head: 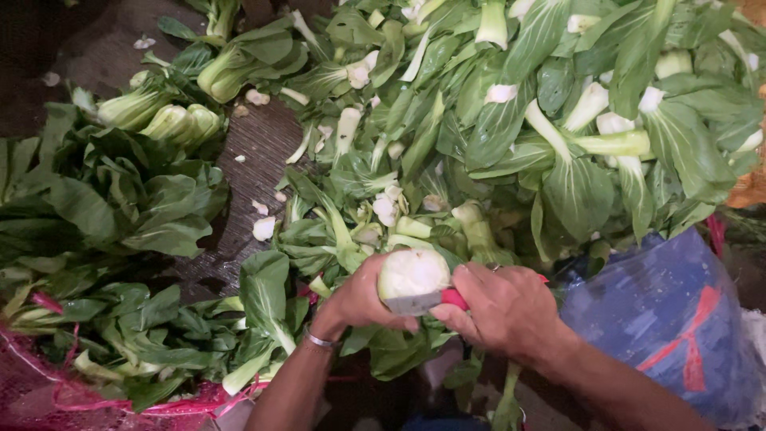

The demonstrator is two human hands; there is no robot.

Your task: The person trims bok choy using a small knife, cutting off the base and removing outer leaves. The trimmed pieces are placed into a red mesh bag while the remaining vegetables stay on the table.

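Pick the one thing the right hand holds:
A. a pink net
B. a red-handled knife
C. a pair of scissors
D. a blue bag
B: the right hand grips a knife with a red handle, its blade against the cut base of the bok choy that the left hand holds.

- one camera only, worn on the person's head.
- it looks steeply down, close over the big heap of leafy green and white cabbage stalks (511, 136).
- both arms come in from the bottom edge.
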